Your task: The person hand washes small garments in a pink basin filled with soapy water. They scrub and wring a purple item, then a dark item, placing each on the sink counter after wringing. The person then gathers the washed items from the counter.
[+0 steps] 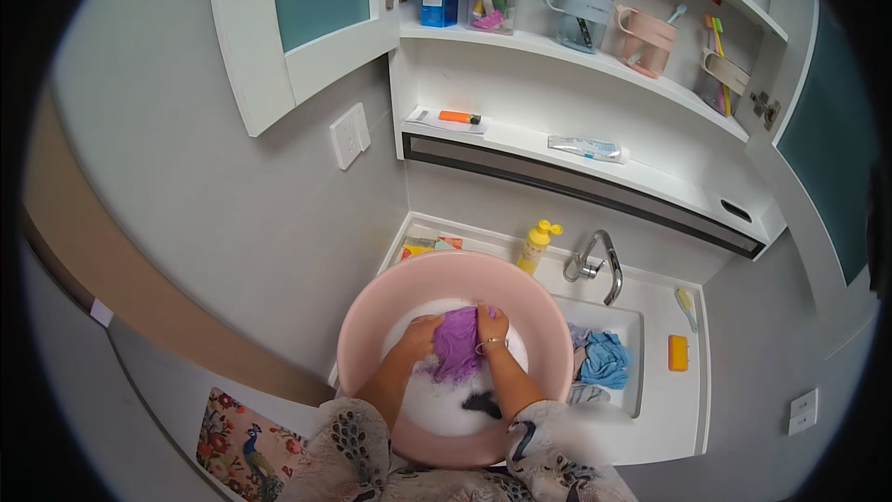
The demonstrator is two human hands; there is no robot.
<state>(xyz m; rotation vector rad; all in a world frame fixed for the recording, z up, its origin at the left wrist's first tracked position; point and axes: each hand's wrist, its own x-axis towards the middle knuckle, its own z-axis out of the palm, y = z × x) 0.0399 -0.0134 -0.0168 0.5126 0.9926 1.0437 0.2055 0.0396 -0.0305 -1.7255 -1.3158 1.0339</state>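
A purple cloth [457, 342], wet and bunched, is stretched between my two hands over a large pink basin [367, 316]. My left hand [423, 335] grips its left edge, with the fingers partly hidden. At the cloth's upper right, my right hand [492, 323] is closed on it, a bracelet at the wrist. The cloth's lower end dips into white suds [437, 409] that fill the basin's bottom. A dark piece of cloth [481, 402] shows in the suds beside my right forearm.
Right of the basin, a sink [634, 353] holds blue and grey clothes [604, 360]. Behind stand a yellow bottle [534, 247] and a chrome faucet [595, 267]. An orange-yellow sponge [678, 353] and a brush [686, 309] lie on the right counter. An open cabinet door [334, 60] juts out above.
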